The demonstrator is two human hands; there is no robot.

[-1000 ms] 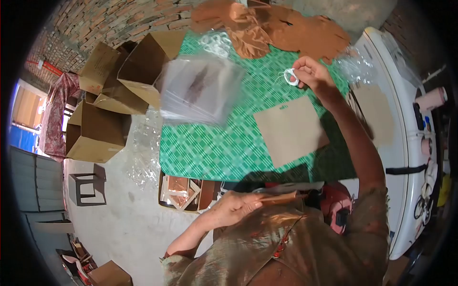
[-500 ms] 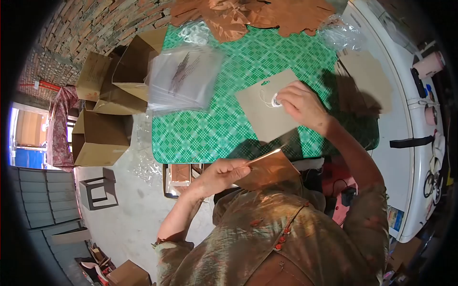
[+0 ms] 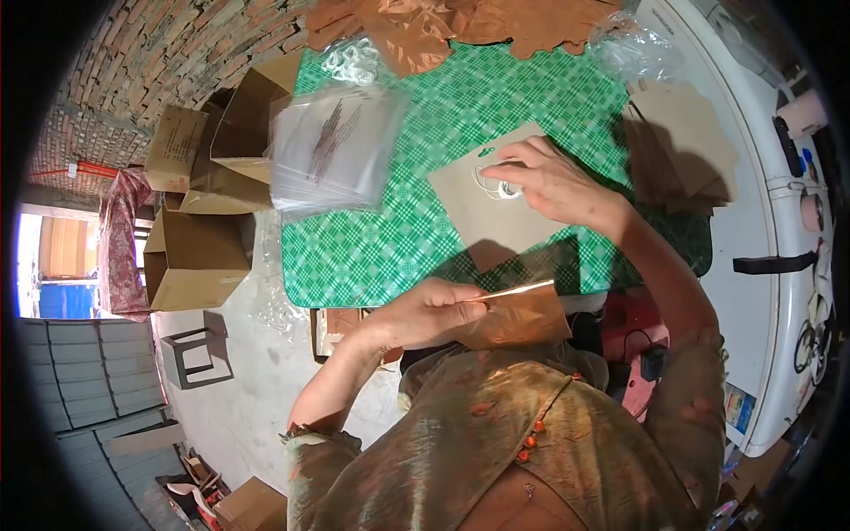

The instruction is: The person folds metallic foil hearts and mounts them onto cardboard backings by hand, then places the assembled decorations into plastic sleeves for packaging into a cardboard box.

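Observation:
My left hand pinches one edge of a shiny copper-coloured sheet, thumb on top, just in front of the table's near edge. Over the table, my right hand has its fingers apart and stretched out above a beige cardboard card. A small coil of white cord lies on that card beneath my fingers, with a loop of it trailing left. The card has a hanging slot near its top corner and sits at an angle on the green checked tablecloth.
A stack of clear plastic bags lies at the left, white cords behind it. Copper-brown sheets are heaped at the back. More beige cards are piled right, below clear plastic wrap. Open cardboard boxes stand left.
My right hand's fingers have opened from their pinch on the white cord coil, which now rests on the card. My left hand has lifted the copper-coloured sheet slightly toward the table.

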